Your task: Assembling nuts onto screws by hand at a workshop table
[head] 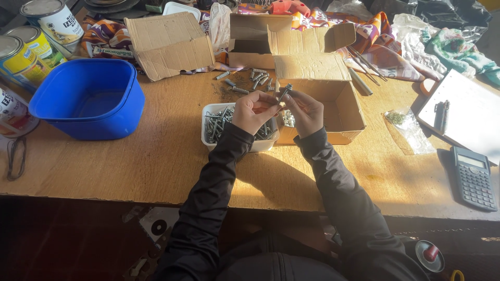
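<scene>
Where cartons crowd close, both hands [278, 110] on bolt [285, 92]

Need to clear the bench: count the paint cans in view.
4, all at the table's far left: one top, two below it, one cut off at the edge. More may sit out of frame.

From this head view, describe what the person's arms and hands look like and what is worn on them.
Both arms wear long, dark, near-black sleeves of smooth fabric that wrinkles at the elbows and ends snugly at the wrists. The left hand and right hand are bare: no gloves, and no rings, watch or bracelets show. The left sleeve and right sleeve carry no visible markings or stripes.
</scene>
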